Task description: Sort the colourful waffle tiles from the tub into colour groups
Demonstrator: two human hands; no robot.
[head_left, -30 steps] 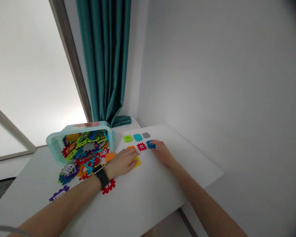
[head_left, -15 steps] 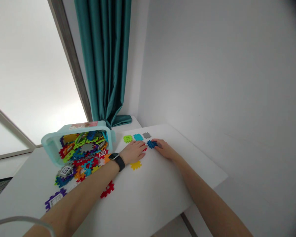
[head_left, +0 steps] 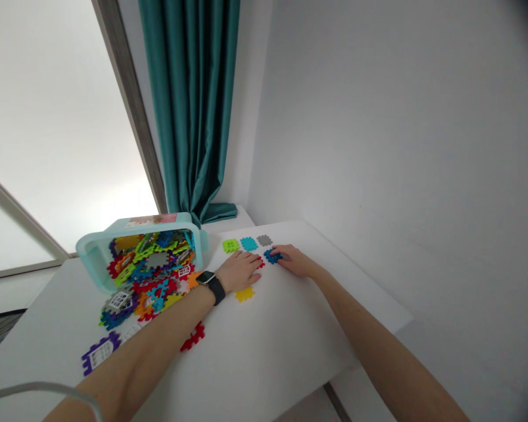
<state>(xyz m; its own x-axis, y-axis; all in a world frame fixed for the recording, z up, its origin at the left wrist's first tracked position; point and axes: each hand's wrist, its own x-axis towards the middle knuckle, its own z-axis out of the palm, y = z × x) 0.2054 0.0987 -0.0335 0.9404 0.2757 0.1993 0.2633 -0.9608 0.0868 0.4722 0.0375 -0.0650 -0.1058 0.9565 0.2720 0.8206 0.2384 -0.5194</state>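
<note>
My left hand (head_left: pixel 240 271), with a black watch (head_left: pixel 212 285) on its wrist, lies palm down with fingers stretched over a red toothed tile (head_left: pixel 261 263), hiding most of it. My right hand (head_left: pixel 295 261) has its thumb and fingers at the right edge of a blue toothed tile (head_left: pixel 273 256) on the table. Behind the hands lie a lime-green tile (head_left: pixel 230 245), a light-blue tile (head_left: pixel 249 244) and a grey tile (head_left: pixel 264 240) in a row. A yellow tile (head_left: pixel 245 294) rests just below my left hand.
A pale turquoise tub (head_left: pixel 90 264) lies on its side at the left, tiles spilling out. A red tile (head_left: pixel 194 336) and a purple tile (head_left: pixel 100 353) lie near my left forearm. A green curtain (head_left: pixel 189 105) hangs behind; a wall (head_left: pixel 378 146) borders the right side.
The view has shifted slightly. Both hands stay at the same tiles, with hardly any movement to be seen.
</note>
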